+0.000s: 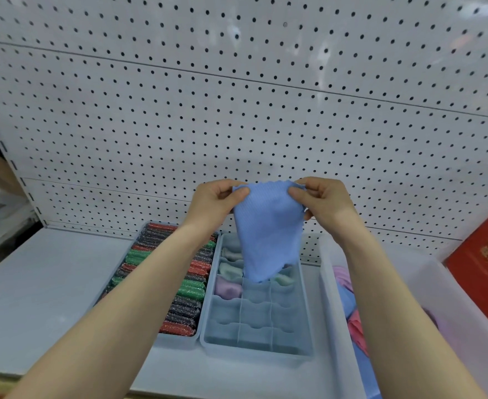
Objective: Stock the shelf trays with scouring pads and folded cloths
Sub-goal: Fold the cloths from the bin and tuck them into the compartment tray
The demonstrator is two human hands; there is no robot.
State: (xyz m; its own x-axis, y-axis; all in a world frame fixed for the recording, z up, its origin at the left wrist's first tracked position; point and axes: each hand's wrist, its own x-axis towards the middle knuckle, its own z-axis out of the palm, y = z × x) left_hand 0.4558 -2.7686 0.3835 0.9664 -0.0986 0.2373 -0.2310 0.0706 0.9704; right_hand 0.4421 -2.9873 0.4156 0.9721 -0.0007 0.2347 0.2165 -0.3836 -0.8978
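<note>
Pinching the top corners of a blue cloth (267, 228), left hand (218, 198) and right hand (322, 197) are holding it raised, arms outstretched, hanging over the divided tray (255, 338) mid-shelf; its tip is maybe touching a compartment.

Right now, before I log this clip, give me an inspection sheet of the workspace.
Surface: pale shelf, bare at left.
Job's things: blue cloth hanging unfolded over divided tray, whose rear cells hold folded cloths and front cells are vacant; scouring pad tray packed full.
Clutter: clear bin of loose cloths at right; red box.
Hands: left hand and right hand pinch the cloth's top corners.
Cables: nothing seen.
Surroundings: white pegboard.
</note>
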